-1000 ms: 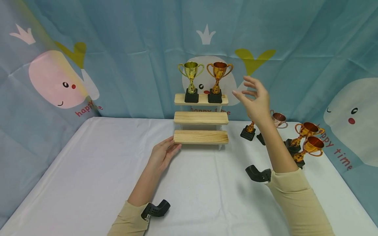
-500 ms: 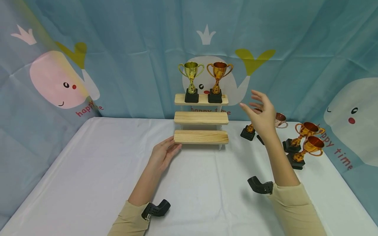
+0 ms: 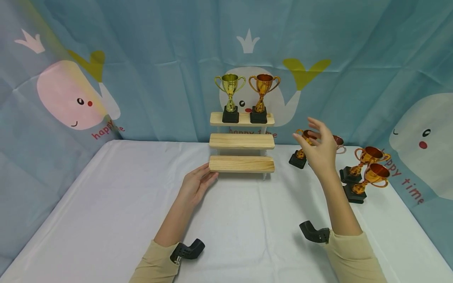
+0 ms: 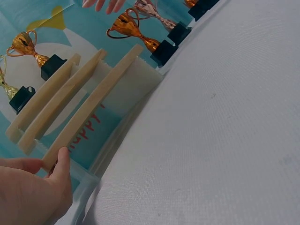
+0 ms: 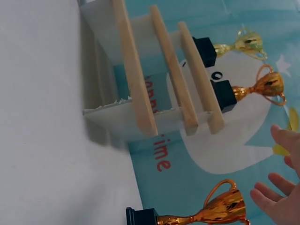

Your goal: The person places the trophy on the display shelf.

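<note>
— Nearest first: left hand [image 3: 196,184] flat on the counter [image 3: 141,204], fingers straight, tips touching the left end of the lowest step of the wooden riser [image 3: 242,164]. Holding nothing, only resting against it.

— And further out on the other side?

— Right hand [image 3: 320,148] raised above the counter, fingers spread wide and loose, empty. Hovering just in front of a copper trophy [image 3: 302,147] on a black base, standing upright right of the riser. From the right wrist view, that cup [image 5: 211,213] just beside the fingertips [image 5: 265,197], not touched.

— Which way from the palm, then?

— Slightly ahead and to the left of it; long axis vertical, base down, handles out to the sides. Far closer to the right hand than the left, with the whole riser between the left and the cup.

— Anything else within reach?

— Pinkish cup [image 3: 337,142] partly hidden behind the right hand, pose hard to tell. Two more copper trophies [image 3: 366,171] further right, close together. Furthest back, on the top step, gold trophy [image 3: 230,92] and copper one [image 3: 263,92] side by side, upright, with the whale-print backdrop [image 3: 106,59] behind.
</note>
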The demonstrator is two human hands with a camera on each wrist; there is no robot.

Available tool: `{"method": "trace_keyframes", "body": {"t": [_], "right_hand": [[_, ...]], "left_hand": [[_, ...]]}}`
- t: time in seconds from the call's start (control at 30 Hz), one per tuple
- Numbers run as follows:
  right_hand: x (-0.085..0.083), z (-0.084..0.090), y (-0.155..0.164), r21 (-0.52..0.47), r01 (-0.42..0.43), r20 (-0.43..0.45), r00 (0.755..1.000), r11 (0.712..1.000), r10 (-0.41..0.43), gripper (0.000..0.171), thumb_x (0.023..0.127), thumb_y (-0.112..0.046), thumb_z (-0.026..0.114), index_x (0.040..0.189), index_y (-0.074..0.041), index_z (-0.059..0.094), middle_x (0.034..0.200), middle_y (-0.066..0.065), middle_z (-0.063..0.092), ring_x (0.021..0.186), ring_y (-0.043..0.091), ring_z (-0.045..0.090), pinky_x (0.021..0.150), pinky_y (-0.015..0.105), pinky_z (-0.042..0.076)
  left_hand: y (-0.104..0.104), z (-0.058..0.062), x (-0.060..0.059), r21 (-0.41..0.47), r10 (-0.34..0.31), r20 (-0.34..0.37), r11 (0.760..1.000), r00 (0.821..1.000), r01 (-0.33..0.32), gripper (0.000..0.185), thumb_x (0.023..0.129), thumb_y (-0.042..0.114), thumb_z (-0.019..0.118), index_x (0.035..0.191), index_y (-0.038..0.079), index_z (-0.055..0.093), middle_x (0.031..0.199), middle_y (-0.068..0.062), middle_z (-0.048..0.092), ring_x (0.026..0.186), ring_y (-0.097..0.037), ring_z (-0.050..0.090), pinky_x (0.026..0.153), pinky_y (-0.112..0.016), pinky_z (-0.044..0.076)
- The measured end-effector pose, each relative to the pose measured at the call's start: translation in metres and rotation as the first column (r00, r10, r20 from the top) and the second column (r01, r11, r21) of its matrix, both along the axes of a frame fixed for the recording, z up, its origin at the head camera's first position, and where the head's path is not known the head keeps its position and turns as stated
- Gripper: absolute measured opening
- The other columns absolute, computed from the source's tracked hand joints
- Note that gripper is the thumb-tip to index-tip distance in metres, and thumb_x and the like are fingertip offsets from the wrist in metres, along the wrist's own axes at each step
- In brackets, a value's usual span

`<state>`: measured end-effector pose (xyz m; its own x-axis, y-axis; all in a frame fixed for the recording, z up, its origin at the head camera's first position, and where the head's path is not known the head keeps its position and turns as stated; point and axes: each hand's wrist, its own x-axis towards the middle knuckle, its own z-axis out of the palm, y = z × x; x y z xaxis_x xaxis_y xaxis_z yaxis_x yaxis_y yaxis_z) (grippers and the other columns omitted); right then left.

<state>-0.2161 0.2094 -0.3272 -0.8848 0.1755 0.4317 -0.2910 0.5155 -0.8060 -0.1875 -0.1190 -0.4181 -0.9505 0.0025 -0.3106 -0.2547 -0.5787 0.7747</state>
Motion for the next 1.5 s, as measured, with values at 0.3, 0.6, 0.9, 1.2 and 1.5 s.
{"method": "trace_keyframes", "body": {"t": [0.3, 0.6, 0.9, 1.2, 1.5], "right_hand": [[0.007, -0.011, 0.007, 0.017, 0.069, -0.009, 0.998, 0.998, -0.068, 0.063, 0.098, -0.017, 0.079, 0.153, -0.004, 0.052, 0.15, 0.021, 0.054, 0.133, 0.04, 0.056, 0.117, 0.056, 0.051], [0.013, -0.018, 0.013, 0.023, 0.113, -0.052, 0.992, 0.993, -0.112, 0.059, 0.098, -0.014, 0.079, 0.149, -0.001, 0.056, 0.146, 0.026, 0.055, 0.132, 0.042, 0.054, 0.114, 0.06, 0.052], [0.016, -0.024, 0.014, 0.007, 0.144, -0.035, 0.989, 0.99, -0.144, 0.058, 0.098, -0.015, 0.079, 0.149, -0.001, 0.056, 0.147, 0.025, 0.048, 0.133, 0.039, 0.049, 0.116, 0.058, 0.051], [0.014, -0.026, 0.02, 0.025, 0.163, -0.009, 0.987, 0.986, -0.163, 0.059, 0.098, -0.015, 0.079, 0.149, 0.0, 0.055, 0.149, 0.028, 0.045, 0.136, 0.041, 0.047, 0.115, 0.059, 0.051], [0.006, -0.029, 0.023, 0.055, 0.152, 0.016, 0.988, 0.987, -0.153, 0.061, 0.098, -0.011, 0.078, 0.151, 0.002, 0.052, 0.143, 0.029, 0.048, 0.128, 0.038, 0.049, 0.113, 0.059, 0.052]], "left_hand": [[0.0, 0.0, 0.0, -0.012, 0.007, 0.001, 1.0, 1.0, -0.007, 0.049, 0.112, -0.002, 0.044, 0.159, -0.012, 0.032, 0.16, -0.029, 0.035, 0.143, -0.034, 0.044, 0.113, -0.03, 0.054], [-0.001, 0.0, 0.0, -0.007, 0.006, 0.005, 1.0, 1.0, -0.006, 0.049, 0.112, -0.002, 0.044, 0.159, -0.011, 0.033, 0.159, -0.028, 0.037, 0.143, -0.034, 0.045, 0.112, -0.031, 0.055], [-0.001, 0.0, 0.0, 0.006, 0.001, -0.004, 1.0, 1.0, -0.001, 0.049, 0.112, -0.002, 0.044, 0.159, -0.011, 0.033, 0.161, -0.028, 0.035, 0.147, -0.035, 0.042, 0.113, -0.031, 0.054], [0.0, -0.001, 0.0, -0.014, 0.0, 0.0, 1.0, 1.0, 0.0, 0.049, 0.112, -0.001, 0.044, 0.158, -0.012, 0.033, 0.16, -0.029, 0.036, 0.144, -0.035, 0.044, 0.114, -0.031, 0.053], [-0.001, -0.002, -0.001, -0.004, 0.009, 0.007, 1.0, 1.0, -0.009, 0.049, 0.112, -0.002, 0.044, 0.159, -0.011, 0.034, 0.16, -0.027, 0.037, 0.143, -0.035, 0.046, 0.112, -0.031, 0.055]]}}
